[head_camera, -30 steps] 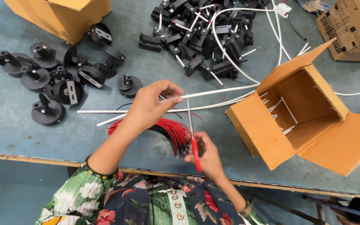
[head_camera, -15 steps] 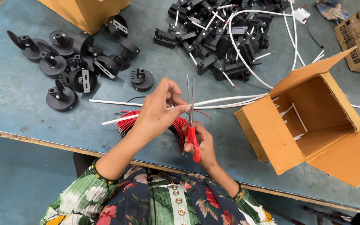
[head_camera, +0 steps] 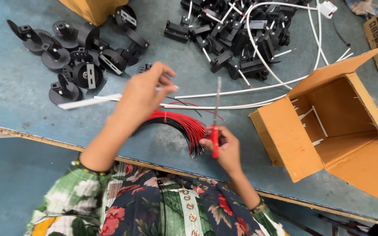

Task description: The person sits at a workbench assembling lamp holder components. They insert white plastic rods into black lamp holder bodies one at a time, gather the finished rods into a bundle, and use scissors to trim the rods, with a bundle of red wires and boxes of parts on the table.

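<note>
A cluster of round black plastic mounts [head_camera: 73, 57] is lying on the blue surface [head_camera: 18, 100], up and to the left of the grips. A heap of black clips [head_camera: 237, 35] is sitting above them. An open cardboard box [head_camera: 333, 126] is lying tipped to their right.

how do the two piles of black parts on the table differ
The left pile holds round, disc-shaped black parts, loosely spread; the right pile holds blocky, angular ones, heaped tightly. White cables loop through the right pile, none through the left pile. Both lie on the blue table.
</note>
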